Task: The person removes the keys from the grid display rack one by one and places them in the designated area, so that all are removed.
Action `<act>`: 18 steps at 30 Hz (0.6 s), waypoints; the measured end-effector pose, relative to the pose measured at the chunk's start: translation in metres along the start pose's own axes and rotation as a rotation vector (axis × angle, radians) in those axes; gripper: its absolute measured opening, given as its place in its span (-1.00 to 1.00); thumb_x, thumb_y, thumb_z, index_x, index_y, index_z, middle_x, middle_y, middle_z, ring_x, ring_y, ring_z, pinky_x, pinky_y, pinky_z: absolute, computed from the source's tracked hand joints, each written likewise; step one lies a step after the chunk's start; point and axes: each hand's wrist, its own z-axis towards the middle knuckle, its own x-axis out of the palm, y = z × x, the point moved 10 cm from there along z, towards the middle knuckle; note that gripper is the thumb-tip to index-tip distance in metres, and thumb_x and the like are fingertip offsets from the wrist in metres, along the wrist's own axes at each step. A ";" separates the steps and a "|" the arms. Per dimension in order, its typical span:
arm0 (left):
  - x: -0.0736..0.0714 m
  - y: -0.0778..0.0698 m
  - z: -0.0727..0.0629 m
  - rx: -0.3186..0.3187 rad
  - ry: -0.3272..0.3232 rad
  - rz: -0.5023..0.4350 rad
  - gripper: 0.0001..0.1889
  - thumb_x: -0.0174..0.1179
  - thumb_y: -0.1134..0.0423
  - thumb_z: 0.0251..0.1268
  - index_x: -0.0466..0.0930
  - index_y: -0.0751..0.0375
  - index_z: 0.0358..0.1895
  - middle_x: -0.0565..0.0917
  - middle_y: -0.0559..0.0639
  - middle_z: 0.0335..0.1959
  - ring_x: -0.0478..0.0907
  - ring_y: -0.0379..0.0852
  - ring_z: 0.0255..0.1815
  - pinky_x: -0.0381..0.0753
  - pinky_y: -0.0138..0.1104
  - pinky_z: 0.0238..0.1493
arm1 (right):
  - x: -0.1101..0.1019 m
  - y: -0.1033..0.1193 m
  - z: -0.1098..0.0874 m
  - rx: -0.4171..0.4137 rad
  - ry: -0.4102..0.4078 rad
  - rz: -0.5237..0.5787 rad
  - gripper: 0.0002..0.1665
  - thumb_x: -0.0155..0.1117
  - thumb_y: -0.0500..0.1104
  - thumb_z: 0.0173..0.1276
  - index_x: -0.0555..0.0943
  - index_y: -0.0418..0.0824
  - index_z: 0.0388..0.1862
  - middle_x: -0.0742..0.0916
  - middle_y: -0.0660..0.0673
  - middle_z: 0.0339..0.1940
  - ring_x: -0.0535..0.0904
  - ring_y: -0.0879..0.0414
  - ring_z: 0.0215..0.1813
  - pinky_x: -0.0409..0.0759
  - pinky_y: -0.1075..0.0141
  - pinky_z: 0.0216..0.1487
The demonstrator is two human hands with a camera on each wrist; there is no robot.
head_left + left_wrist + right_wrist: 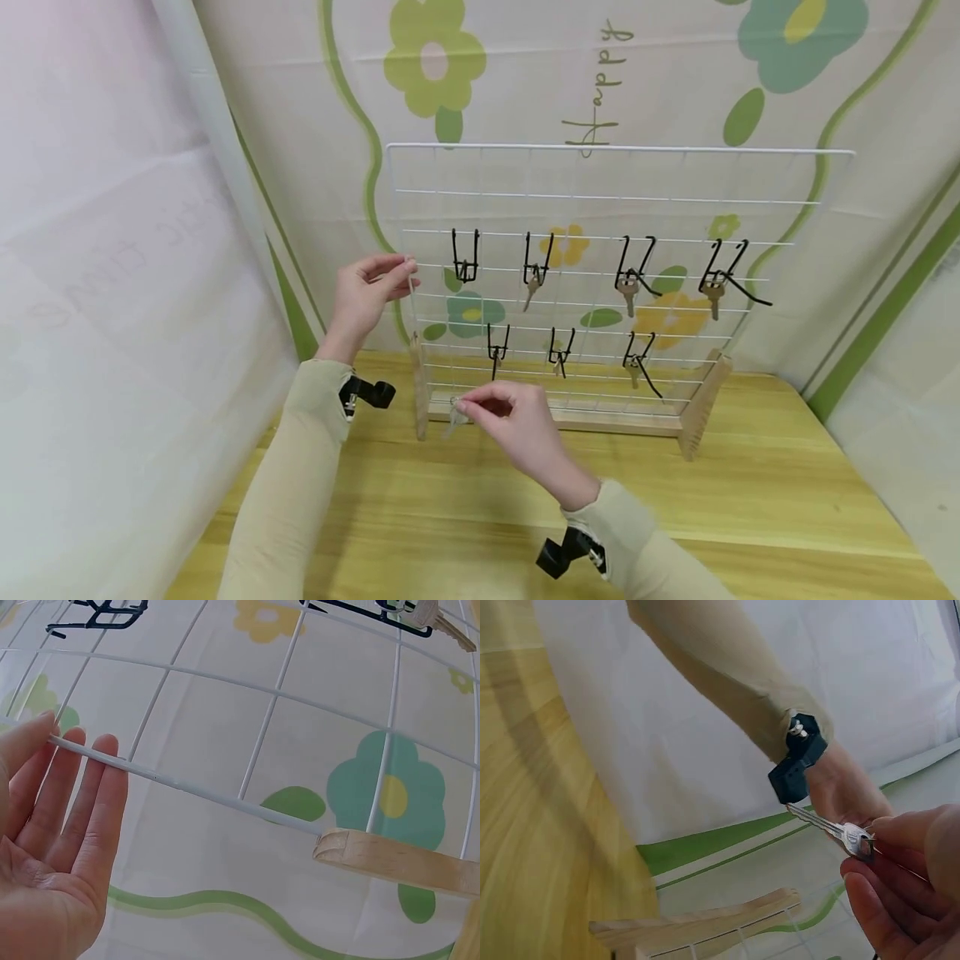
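Observation:
My left hand [371,296] pinches the left upright wire of a white wire grid rack [622,150] between thumb and fingertips. In the left wrist view the other fingers of that hand [67,817] lie behind the same wire. Low in front of the rack, my right hand [525,425] holds a silver key [853,838] by its small ring, between thumb and finger. The key's blade points away from the fingertips. Black hooks [465,258] hang on the rack in two rows, and keys such as this brass-toned key [628,293] dangle from several of them.
Wooden feet [705,404] and a wooden bar hold the rack upright on the wood-grain table [480,517]. Behind it hangs a flower-printed cloth [510,92]. A white cloth wall [112,292] stands at the left. Some hooks' long arms stick out toward me.

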 end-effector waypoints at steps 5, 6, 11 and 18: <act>0.001 -0.001 0.000 0.011 -0.002 0.001 -0.65 0.41 0.14 0.33 0.71 0.34 0.00 0.75 0.24 -0.09 0.77 -0.02 -0.20 0.74 -0.27 -0.06 | 0.015 -0.033 -0.008 0.090 0.071 -0.001 -0.91 0.44 -0.11 0.41 0.82 -0.08 -0.20 0.80 0.07 -0.25 0.70 0.15 -0.30 0.69 0.34 -0.33; 0.001 -0.002 0.001 0.015 -0.002 0.002 -0.66 0.41 0.14 0.33 0.71 0.34 -0.01 0.74 0.25 -0.09 0.77 -0.02 -0.20 0.75 -0.27 -0.07 | 0.019 -0.040 -0.009 0.099 0.084 -0.005 -0.91 0.44 -0.11 0.41 0.82 -0.08 -0.20 0.80 0.08 -0.25 0.71 0.14 -0.30 0.70 0.34 -0.33; 0.002 -0.003 0.001 0.033 0.001 0.012 -0.69 0.40 0.14 0.34 0.73 0.33 -0.05 0.76 0.20 -0.14 0.77 -0.02 -0.21 0.75 -0.27 -0.08 | 0.036 -0.075 -0.014 0.123 0.146 -0.033 -0.92 0.44 -0.11 0.42 0.82 -0.07 -0.21 0.79 0.12 -0.30 0.72 0.00 -0.30 0.71 0.33 -0.35; 0.001 -0.002 0.002 0.029 0.000 0.009 -0.72 0.40 0.17 0.34 0.73 0.33 -0.06 0.77 0.15 -0.16 0.77 -0.01 -0.21 0.76 -0.26 -0.09 | 0.061 -0.124 -0.016 0.173 0.227 -0.077 -0.93 0.45 -0.11 0.41 0.82 -0.05 -0.22 0.77 0.16 -0.36 0.70 0.07 -0.32 0.70 0.33 -0.34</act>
